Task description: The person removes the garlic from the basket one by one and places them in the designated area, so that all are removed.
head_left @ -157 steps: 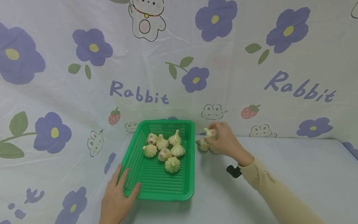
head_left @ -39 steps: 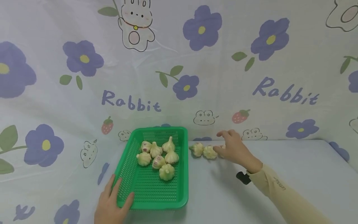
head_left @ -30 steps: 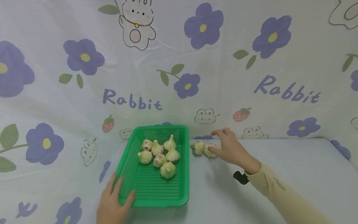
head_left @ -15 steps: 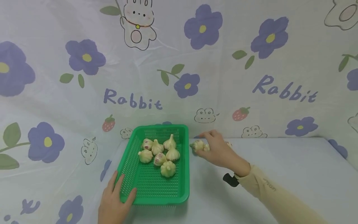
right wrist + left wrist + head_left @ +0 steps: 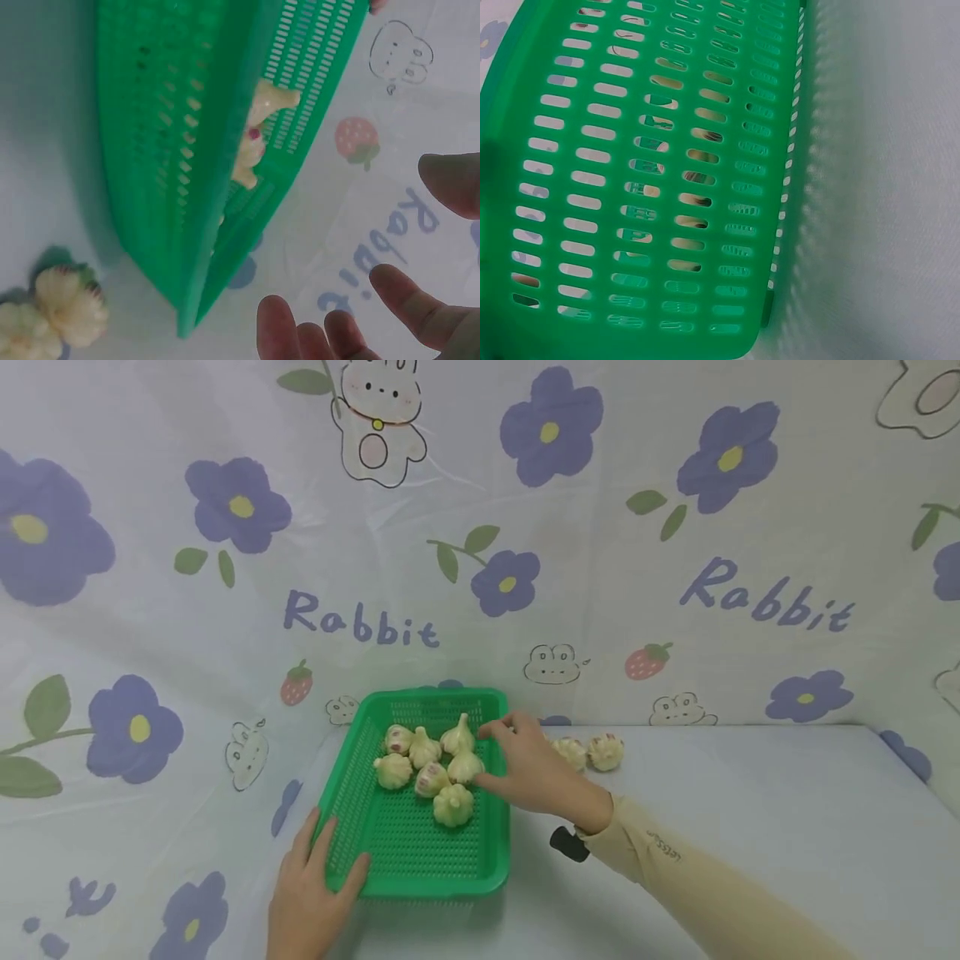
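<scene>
A green plastic basket (image 5: 420, 887) with perforated walls stands on the table, holding several garlic bulbs (image 5: 453, 806) grouped toward its far half. My left hand (image 5: 311, 893) rests at the basket's near left corner, thumb and fingers extended along the rim. Over the right rim reaches my right hand (image 5: 536, 768); its thumb and fingers are spread, and the right wrist view shows nothing between them. Right of the basket, two garlic bulbs (image 5: 568, 753) (image 5: 605, 751) show beside that hand. Two loose garlic bulbs (image 5: 71, 304) (image 5: 26, 330) appear in the right wrist view.
A white cloth with purple flowers and rabbit drawings hangs behind the table (image 5: 750, 810) and at its left. A black strap piece (image 5: 570, 843) sits under the right wrist. The basket's wall (image 5: 641, 187) fills most of the left wrist view.
Earlier my right hand held a garlic bulb beside the basket; that hand is now empty. Over the last second it moved left, past the loose bulbs, to the basket's right rim. My left hand stayed put.
</scene>
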Demonstrator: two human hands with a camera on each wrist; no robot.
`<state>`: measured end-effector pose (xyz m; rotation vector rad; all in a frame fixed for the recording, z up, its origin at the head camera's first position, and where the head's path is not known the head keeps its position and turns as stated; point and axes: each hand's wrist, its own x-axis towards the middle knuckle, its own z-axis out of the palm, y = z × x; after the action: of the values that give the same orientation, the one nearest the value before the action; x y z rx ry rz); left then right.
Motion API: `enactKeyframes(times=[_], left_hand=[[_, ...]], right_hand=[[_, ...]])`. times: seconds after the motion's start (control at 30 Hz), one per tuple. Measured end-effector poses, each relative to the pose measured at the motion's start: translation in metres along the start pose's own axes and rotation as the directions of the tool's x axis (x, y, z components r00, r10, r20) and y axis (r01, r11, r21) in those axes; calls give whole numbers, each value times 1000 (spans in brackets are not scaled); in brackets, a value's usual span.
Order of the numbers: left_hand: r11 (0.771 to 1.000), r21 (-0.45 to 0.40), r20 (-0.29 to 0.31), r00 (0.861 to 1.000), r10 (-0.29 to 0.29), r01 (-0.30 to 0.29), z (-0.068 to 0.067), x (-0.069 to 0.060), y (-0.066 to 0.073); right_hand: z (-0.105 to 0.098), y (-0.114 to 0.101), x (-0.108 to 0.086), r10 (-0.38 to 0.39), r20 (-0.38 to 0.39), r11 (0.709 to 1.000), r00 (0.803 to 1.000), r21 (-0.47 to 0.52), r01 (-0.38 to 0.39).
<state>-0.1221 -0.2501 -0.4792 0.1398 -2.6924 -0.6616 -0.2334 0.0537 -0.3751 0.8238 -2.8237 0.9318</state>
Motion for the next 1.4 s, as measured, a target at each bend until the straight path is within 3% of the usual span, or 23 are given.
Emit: enactKeyframes(times=[0.13, 0.4, 0.77, 1.0, 1.23, 1.4], left_hand=[[1000, -8, 35, 999, -13, 13, 1, 1, 0], [1000, -4, 17, 1000, -11, 11, 1, 2, -1], [1000, 2, -4, 1000, 16, -16, 1, 1, -5], [999, -9, -28, 999, 35, -35, 5, 1, -5], [1000, -7, 6, 1000, 5, -5, 2, 1, -2], [1000, -3, 12, 1000, 2, -2, 1, 1, 1]], right_hand=[[6, -15, 7, -2, 40, 1000, 999, 15, 1], [16, -43, 25, -25, 83, 1000, 996, 6, 24], [48, -62, 41, 82, 149, 989, 985, -132, -62], [78, -62, 43, 166, 104, 959, 981, -248, -136], [102, -52, 47, 170, 68, 942, 983, -305, -142], [110, -49, 46, 188, 81, 950, 979, -269, -160]])
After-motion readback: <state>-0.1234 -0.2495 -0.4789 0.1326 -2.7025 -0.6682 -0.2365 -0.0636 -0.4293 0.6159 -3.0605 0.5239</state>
